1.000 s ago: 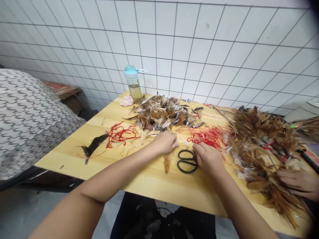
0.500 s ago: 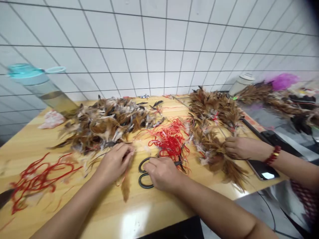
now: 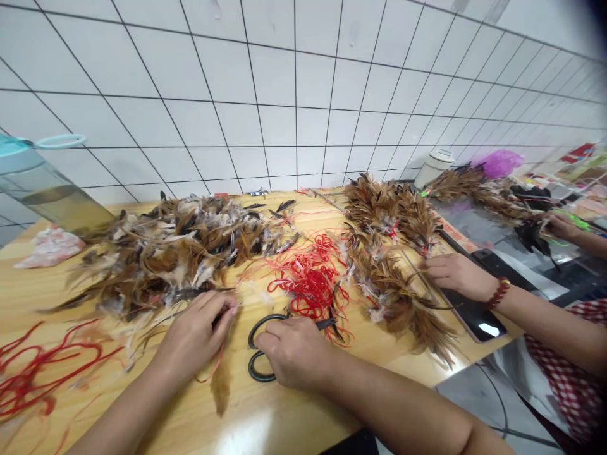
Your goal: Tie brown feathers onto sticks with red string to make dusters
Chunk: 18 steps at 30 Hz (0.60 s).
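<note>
My left hand (image 3: 195,333) is closed in a pinch, with a brown feather (image 3: 220,387) and a bit of red thread hanging below its fingers. My right hand (image 3: 300,354) rests closed on black-handled scissors (image 3: 258,367), whose handle loops show left of the fingers and whose blades point right. Just beyond it is a tangle of red string (image 3: 313,284). A wide heap of brown, white and black feathers (image 3: 184,243) spreads behind my left hand.
Bundled feathers (image 3: 393,272) lie to the right, where another person's hand (image 3: 462,276) with a red bead bracelet reaches in. A phone (image 3: 474,316) lies below that arm. More red string (image 3: 52,366), a tilted bottle (image 3: 61,196) and a white cup (image 3: 434,167) stand around the wooden table.
The view has turned right, so the table's things sit further left, and a second co-worker's hand shows at far right. Both my hands keep the same hold; little else has moved.
</note>
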Tool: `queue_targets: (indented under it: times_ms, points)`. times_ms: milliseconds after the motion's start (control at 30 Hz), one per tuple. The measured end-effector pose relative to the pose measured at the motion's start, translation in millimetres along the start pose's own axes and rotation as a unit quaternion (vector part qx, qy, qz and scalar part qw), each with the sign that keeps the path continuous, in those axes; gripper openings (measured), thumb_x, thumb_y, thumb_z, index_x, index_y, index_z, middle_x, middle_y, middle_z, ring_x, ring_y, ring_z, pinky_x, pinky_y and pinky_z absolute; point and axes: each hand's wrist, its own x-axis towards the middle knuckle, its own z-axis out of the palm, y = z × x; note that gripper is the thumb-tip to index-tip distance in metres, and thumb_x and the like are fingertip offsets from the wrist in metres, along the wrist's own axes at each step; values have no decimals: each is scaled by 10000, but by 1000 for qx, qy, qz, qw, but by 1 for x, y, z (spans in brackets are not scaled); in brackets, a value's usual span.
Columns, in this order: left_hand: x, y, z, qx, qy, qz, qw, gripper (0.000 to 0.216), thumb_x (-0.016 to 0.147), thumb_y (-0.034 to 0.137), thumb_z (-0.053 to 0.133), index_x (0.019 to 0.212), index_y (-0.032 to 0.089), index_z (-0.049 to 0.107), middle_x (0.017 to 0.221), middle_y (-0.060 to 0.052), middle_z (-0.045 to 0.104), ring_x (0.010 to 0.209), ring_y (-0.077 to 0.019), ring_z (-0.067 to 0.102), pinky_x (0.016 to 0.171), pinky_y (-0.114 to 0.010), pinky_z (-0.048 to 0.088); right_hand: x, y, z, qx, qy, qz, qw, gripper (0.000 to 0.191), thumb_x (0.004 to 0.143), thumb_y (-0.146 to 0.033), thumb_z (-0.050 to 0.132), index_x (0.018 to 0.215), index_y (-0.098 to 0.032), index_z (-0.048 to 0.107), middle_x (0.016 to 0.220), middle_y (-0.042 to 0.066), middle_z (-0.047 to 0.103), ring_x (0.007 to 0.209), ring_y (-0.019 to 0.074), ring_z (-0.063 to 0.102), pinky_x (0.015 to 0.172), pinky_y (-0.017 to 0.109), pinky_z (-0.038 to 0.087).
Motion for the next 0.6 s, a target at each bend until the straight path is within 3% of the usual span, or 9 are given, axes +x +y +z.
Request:
queue_targets:
  times_ms: [600]
  points:
    - [-2, 1, -1, -16, 24, 17, 999, 186, 893, 352, 472, 889, 215, 597, 874, -41, 631, 818, -183, 606, 740, -301, 475, -1, -1, 2, -14, 5, -17, 1000, 75, 822, -207, 508, 882, -195, 551, 810, 5, 622, 676, 146, 555, 519, 276, 329]
